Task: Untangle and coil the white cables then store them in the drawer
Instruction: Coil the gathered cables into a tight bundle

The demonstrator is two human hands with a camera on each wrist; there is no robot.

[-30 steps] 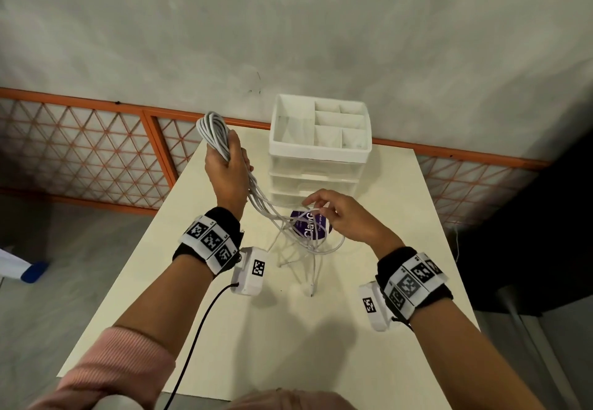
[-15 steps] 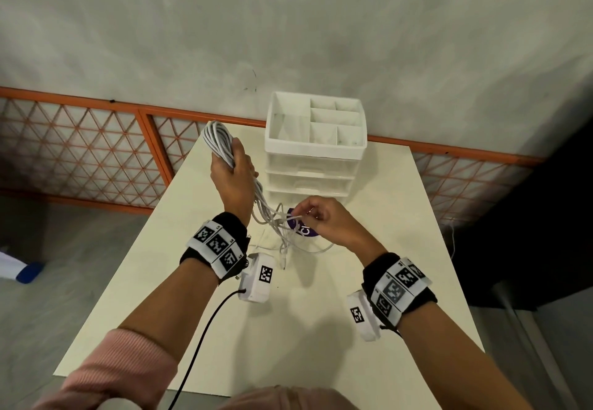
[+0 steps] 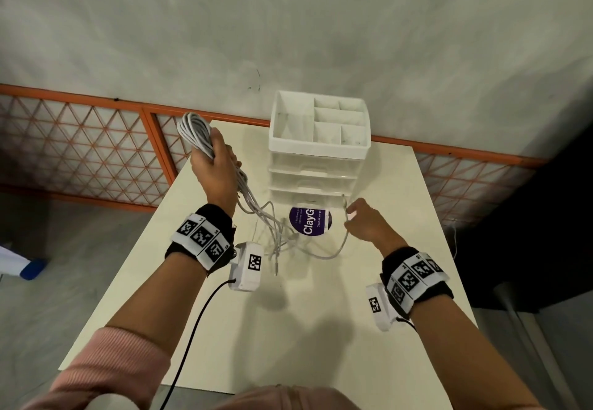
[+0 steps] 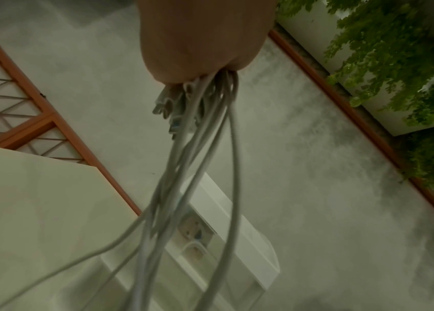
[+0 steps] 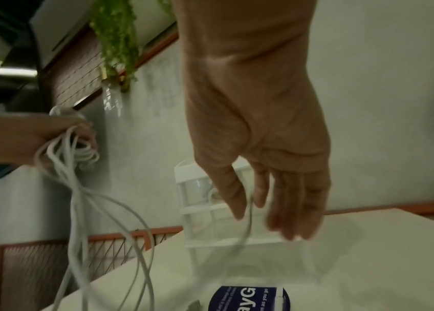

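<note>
We see white cables [image 3: 205,140] bunched in our left hand [image 3: 214,165], raised left of the drawer unit [image 3: 317,159]; strands trail to the table [image 3: 288,329]. Right hand [image 3: 365,223] pinches one strand; fingertips blurred.

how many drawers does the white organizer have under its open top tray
3, stacked under the top tray of the white organizer: top drawer, middle drawer, bottom drawer, its lower part hidden behind the purple-labelled container.
</note>
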